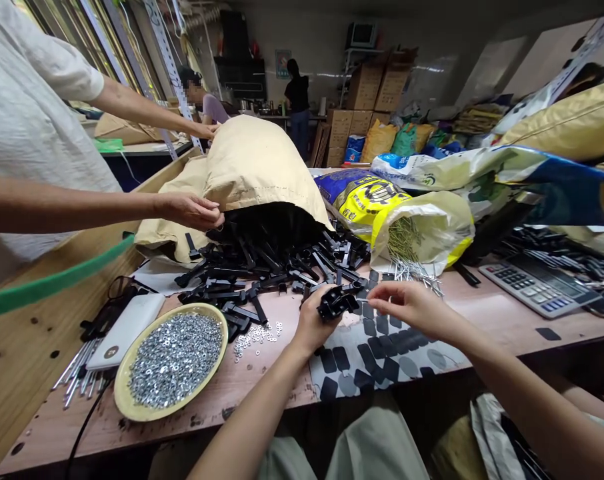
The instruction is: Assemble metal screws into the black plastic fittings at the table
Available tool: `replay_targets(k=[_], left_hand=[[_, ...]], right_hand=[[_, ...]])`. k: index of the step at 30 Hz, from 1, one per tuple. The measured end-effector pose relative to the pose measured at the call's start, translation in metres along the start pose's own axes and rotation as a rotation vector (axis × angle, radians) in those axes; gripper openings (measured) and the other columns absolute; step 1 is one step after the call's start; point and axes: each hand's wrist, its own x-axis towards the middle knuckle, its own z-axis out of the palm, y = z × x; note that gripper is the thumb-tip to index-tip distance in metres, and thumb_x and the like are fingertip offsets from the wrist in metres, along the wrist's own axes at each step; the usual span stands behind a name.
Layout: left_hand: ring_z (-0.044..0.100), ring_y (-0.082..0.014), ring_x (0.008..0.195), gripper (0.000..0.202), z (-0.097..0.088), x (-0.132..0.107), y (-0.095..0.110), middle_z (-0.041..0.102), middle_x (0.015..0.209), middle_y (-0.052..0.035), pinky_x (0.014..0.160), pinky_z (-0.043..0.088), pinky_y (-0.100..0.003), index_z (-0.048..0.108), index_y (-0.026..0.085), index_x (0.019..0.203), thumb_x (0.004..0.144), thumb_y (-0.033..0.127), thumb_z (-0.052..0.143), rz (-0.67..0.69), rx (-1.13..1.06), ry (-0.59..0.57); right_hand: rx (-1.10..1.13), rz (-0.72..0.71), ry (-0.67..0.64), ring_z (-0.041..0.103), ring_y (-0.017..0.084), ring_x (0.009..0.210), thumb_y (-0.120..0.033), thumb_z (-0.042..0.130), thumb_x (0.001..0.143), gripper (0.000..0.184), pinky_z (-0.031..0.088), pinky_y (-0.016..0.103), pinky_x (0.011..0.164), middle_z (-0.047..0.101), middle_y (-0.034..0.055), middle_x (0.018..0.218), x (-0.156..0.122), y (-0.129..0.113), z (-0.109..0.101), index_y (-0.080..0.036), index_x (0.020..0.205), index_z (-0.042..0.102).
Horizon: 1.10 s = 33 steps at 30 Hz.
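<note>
My left hand [312,328] is closed around a bundle of black plastic parts [336,304], held above the table. Just to its right, my right hand [407,305] pinches a thin metal rod [363,301], its far end close to the parts; whether it enters them I cannot tell. Beneath both hands lies a grey sheet [312,381] bearing rows of dark pads [385,371]. Behind my left hand spreads a pile of black plastic parts [262,270], spilling from a tan sack [267,157]. Long metal rods [412,269] stick out of a yellow and white bag [455,223].
A yellow bowl [127,408] full of small metal nuts [177,360] stands at left, near loose washers [257,337] and a white power bank [127,330]. At right lies a calculator [537,283]. Another person's hand [195,210] touches the sack; a wooden board [47,320] borders the left.
</note>
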Motion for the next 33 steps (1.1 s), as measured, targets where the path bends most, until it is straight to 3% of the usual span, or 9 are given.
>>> replay_targets(k=[3, 6, 11, 21, 27, 30, 33], left_hand=[[0.063, -0.0236, 0.110, 0.039, 0.001, -0.001, -0.001, 0.067, 0.116, -0.0081, 0.097, 0.050, -0.038, 0.060, 0.022, 0.116, 0.078, 0.013, 0.064, 0.002, 0.023, -0.020], [0.063, -0.0246, 0.111, 0.044, 0.001, -0.001, -0.003, 0.067, 0.116, -0.0085, 0.096, 0.050, -0.038, 0.060, 0.022, 0.118, 0.075, 0.012, 0.065, 0.002, 0.057, -0.053], [0.065, -0.0221, 0.105, 0.042, 0.002, -0.001, -0.004, 0.068, 0.112, -0.0061, 0.094, 0.052, -0.036, 0.060, 0.022, 0.115, 0.075, 0.014, 0.065, -0.022, 0.011, -0.025], [0.065, -0.0242, 0.104, 0.042, 0.004, 0.000, -0.010, 0.068, 0.111, -0.0072, 0.097, 0.052, -0.042, 0.061, 0.020, 0.114, 0.074, 0.021, 0.073, -0.106, -0.100, 0.054], [0.066, -0.0285, 0.107, 0.048, 0.005, -0.002, -0.005, 0.071, 0.112, -0.0109, 0.097, 0.053, -0.046, 0.061, 0.017, 0.113, 0.072, 0.033, 0.080, -0.236, -0.226, 0.083], [0.067, -0.0271, 0.101, 0.041, 0.006, -0.002, -0.003, 0.072, 0.108, -0.0103, 0.094, 0.054, -0.045, 0.063, 0.017, 0.106, 0.073, 0.034, 0.080, -0.273, -0.248, 0.071], [0.067, -0.0262, 0.101, 0.042, 0.007, -0.002, -0.007, 0.071, 0.109, -0.0094, 0.095, 0.054, -0.045, 0.062, 0.017, 0.109, 0.073, 0.029, 0.078, -0.208, -0.209, 0.073]], right_hand=[[-0.253, -0.098, -0.005, 0.057, 0.013, 0.056, -0.038, 0.066, 0.085, 0.015, 0.037, 0.024, 0.050, 0.067, -0.0008, 0.068, 0.002, -0.011, 0.002, -0.024, 0.080, 0.072], [-0.355, -0.183, 0.022, 0.063, 0.016, 0.062, -0.027, 0.067, 0.082, 0.005, 0.042, 0.026, 0.054, 0.070, -0.0020, 0.073, 0.008, -0.019, 0.005, -0.027, 0.080, 0.072], [-0.400, -0.287, 0.079, 0.068, 0.019, 0.072, -0.020, 0.063, 0.080, 0.012, 0.048, 0.028, 0.065, 0.072, -0.0012, 0.079, 0.016, -0.032, 0.003, -0.027, 0.086, 0.071], [-0.281, -0.345, 0.240, 0.067, 0.018, 0.075, -0.029, 0.057, 0.090, 0.014, 0.054, 0.030, 0.070, 0.073, 0.0007, 0.089, 0.011, -0.050, 0.007, -0.026, 0.096, 0.069], [-0.160, -0.342, 0.187, 0.069, 0.020, 0.083, -0.034, 0.058, 0.092, 0.017, 0.057, 0.029, 0.066, 0.074, 0.0027, 0.096, 0.012, -0.049, 0.010, -0.025, 0.101, 0.071], [-0.077, -0.328, 0.304, 0.069, 0.020, 0.082, -0.037, 0.060, 0.093, 0.019, 0.060, 0.031, 0.069, 0.073, 0.0035, 0.096, 0.013, -0.050, 0.008, -0.025, 0.102, 0.071], [-0.051, -0.359, 0.413, 0.069, 0.019, 0.080, -0.038, 0.060, 0.094, 0.021, 0.061, 0.032, 0.073, 0.073, 0.0043, 0.097, 0.013, -0.053, 0.008, -0.023, 0.105, 0.071]])
